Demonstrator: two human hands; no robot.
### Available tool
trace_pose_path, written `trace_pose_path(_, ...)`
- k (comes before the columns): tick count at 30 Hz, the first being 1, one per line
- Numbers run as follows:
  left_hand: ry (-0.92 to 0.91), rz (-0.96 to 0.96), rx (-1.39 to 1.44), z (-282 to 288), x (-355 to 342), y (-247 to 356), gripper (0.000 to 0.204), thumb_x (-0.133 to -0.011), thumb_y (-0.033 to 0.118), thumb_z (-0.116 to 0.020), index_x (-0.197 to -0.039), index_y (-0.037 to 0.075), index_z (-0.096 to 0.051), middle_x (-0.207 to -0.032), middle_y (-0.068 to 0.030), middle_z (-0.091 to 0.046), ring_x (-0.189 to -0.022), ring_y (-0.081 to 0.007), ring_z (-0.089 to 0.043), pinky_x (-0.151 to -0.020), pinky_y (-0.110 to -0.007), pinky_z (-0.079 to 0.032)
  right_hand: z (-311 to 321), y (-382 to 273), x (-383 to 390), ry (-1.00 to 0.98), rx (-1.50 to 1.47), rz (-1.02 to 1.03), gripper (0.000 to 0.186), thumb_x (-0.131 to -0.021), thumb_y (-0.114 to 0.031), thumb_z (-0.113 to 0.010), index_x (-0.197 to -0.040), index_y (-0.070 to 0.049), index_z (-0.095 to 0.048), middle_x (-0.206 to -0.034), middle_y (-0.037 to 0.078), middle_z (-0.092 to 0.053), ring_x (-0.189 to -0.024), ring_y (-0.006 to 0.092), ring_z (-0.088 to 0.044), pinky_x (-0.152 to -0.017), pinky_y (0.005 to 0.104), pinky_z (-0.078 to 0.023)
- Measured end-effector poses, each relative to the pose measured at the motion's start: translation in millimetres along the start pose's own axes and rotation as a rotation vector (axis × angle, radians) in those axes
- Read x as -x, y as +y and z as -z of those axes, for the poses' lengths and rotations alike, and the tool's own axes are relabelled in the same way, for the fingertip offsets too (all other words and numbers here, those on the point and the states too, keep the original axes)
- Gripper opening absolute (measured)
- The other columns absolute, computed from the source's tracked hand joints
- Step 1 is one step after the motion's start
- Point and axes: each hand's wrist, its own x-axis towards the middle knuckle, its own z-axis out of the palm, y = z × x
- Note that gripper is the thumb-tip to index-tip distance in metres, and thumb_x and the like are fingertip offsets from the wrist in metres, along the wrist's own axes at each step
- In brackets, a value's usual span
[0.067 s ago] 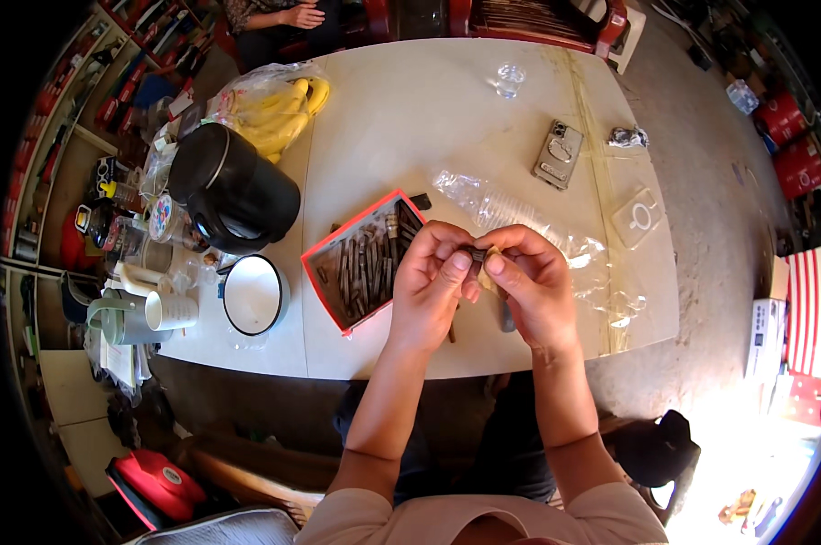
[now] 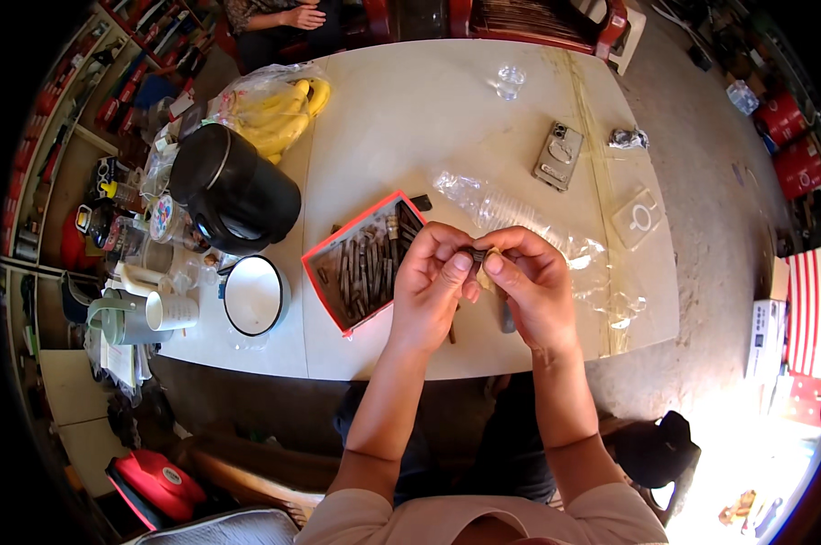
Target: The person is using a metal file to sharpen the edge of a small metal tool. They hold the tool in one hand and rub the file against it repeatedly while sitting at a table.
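Over the near part of the table, my two hands meet at fingertip height. A short dark metal piece, seemingly ridged, is pinched between the thumb and fingers of my left hand. At its right end, my right hand is closed on a small tan scrap that looks like cloth or paper; its lower part is hidden behind the thumb. Just left of my hands stands an open red-rimmed box holding several dark metal rods.
Clear crumpled plastic lies beyond my hands, and a phone farther right. A glass stands at the back. To the left are a black kettle, a white bowl, a cup and bagged bananas. Another person's hand shows across the table.
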Motion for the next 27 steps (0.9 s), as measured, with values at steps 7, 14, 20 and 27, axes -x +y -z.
trace_pose_path(7,-0.137,-0.073,-0.205,19,-1,2,0.012,-0.092,0.009,-0.057,-0.097,0.004,-0.047,-0.081,-0.0022,-0.053,-0.068,-0.0070,-0.047,-0.060,-0.021,-0.039,5,10,2,0.037,-0.029,-0.059,0.010,-0.087,-0.004,-0.062,-0.094,0.003,-0.062,-0.088,0.005,-0.064,-0.080,0.0092,-0.057,-0.073,0.0228,-0.046)
trace_pose_path(14,-0.068,-0.083,-0.168,15,1,3,0.010,-0.093,0.009,-0.055,-0.097,0.004,-0.047,-0.082,-0.0013,-0.052,-0.067,-0.0066,-0.046,-0.059,-0.020,-0.039,-1,13,-1,-0.024,-0.160,-0.089,0.014,-0.088,-0.007,-0.061,-0.098,0.003,-0.061,-0.088,0.007,-0.064,-0.079,0.0113,-0.059,-0.069,0.0231,-0.048)
trace_pose_path(20,-0.091,-0.138,-0.256,13,0,4,0.008,-0.093,0.006,-0.054,-0.097,0.004,-0.047,-0.084,-0.0025,-0.053,-0.068,-0.0071,-0.048,-0.060,-0.021,-0.040,0,16,1,-0.017,-0.181,-0.023,0.014,-0.089,-0.008,-0.061,-0.098,0.003,-0.060,-0.086,0.007,-0.063,-0.078,0.0122,-0.059,-0.069,0.0238,-0.048)
trace_pose_path(27,0.010,-0.087,-0.185,10,1,-1,0.007,-0.094,0.008,-0.052,-0.096,0.003,-0.047,-0.082,-0.0018,-0.053,-0.066,-0.0062,-0.047,-0.060,-0.020,-0.040,-2,16,0,0.012,-0.132,-0.040,0.015,-0.091,-0.013,-0.060,-0.095,0.001,-0.059,-0.086,0.005,-0.062,-0.077,0.0102,-0.056,-0.071,0.0238,-0.045)
